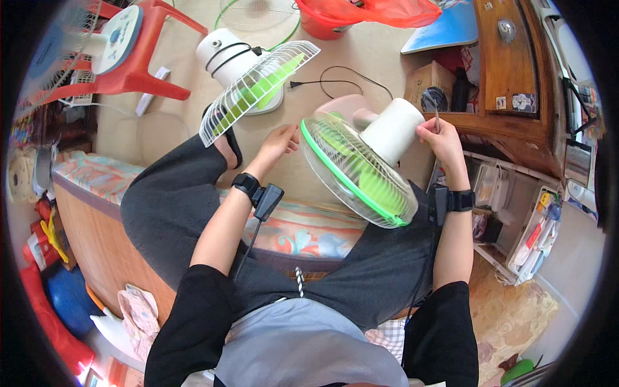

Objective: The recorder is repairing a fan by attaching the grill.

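Observation:
A table fan (394,132) with a white motor housing, green blades and a green-rimmed wire guard leans in front of me, guard toward my lap. At the back end of its housing, my right hand (443,140) pinches a thin pointed metal tool (437,120) that stands upright. My left hand (278,144) hovers just left of the guard, fingers curled together and apart from it. Whether a small thing is inside them cannot be made out. Farther left stands a second white fan (225,58) with green blades, a white guard and a cord wrapped round its housing.
A black cord with a plug (295,84) lies on the floor beyond the fans. At the far left is a red stool (151,48) with another fan near it. A red bucket (322,22) stands at the back; a wooden cabinet (506,58) is at right. The cushioned seat edge (303,235) is beneath me.

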The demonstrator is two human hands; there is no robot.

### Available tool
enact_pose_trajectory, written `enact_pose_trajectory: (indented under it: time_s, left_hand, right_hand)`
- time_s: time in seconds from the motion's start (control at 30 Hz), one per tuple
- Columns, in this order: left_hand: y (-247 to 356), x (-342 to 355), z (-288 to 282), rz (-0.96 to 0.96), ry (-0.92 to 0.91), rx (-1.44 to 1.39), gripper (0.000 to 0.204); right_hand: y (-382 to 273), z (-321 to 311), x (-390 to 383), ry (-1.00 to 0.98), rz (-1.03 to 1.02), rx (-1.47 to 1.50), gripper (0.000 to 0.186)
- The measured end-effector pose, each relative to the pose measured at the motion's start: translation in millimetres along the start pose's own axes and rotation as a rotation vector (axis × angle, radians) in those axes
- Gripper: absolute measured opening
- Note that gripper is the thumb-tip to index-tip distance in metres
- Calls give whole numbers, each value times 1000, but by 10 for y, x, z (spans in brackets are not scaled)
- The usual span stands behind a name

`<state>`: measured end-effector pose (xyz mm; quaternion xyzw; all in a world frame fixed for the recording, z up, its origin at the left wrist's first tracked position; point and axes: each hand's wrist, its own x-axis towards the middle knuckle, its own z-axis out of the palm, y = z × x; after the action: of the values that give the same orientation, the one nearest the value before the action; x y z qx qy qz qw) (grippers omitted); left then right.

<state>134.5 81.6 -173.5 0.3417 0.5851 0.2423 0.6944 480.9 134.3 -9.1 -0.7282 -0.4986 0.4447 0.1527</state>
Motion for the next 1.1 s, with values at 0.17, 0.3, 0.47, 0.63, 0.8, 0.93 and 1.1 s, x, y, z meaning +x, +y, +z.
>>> enact_pose_trajectory:
  time_s: [0.17,0.3,0.47,0.63,0.8,0.93,1.1]
  left_hand:
    - [-643,198,263,-3,25,22,29]
    - [-901,330,413,-12,-9,1,23]
    - [-780,425,660,250,-93,-147,21]
    - [-813,509,762,61,-130,-47,22]
    - [-814,635,885,-5,-151,3,23]
    - [-830,667,942,-42,-154,28,24]
    - [-871,685,1021,-80,-169,43,25]
  right_hand:
    - [122,73,-30,-54,-80,0,15]
    - [86,-39,-99,-74,50,27,13]
    - [146,-146,-130,-169,158,190,11]
    - [181,-150,-118,-179,194,218,11]
    - [152,-151,-84,-161,252,308,12]
    - [165,-196,-114,-208,273,230,12]
    - [217,-292,-168,-294,413,357,11]
